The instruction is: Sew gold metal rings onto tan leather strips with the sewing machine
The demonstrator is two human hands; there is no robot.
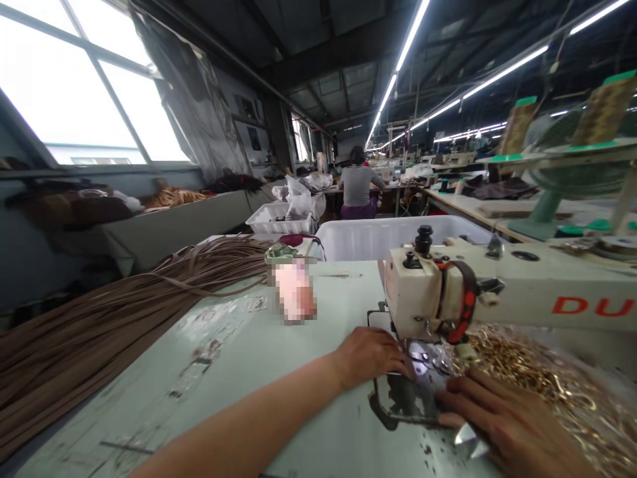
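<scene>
1. The person sits at a pale sewing machine (448, 292) with red letters on its arm, set on a light green table (279, 372).
2. The left hand (371, 355) reaches in from the lower left and rests at the needle area, fingers pressed together and pointing under the machine head; I cannot tell whether they pinch anything there.
3. The right hand (507, 425) lies flat on the table at the near right of the needle plate (405, 398), fingers slightly spread and stretched towards the plate.
4. A small shiny metal piece (470, 438) shows at the lower edge of the right hand, touching it; what it is stays unclear.
5. A heap of gold-coloured metal rings (547, 378) lies just right of the right hand, under the machine arm.
6. A long bundle of brown straps (99, 332) runs along the left side of the table.
7. A white plastic bin (378, 236) stands behind the machine.
8. Farther back, another person (358, 189) sits at a bench, facing away.
</scene>
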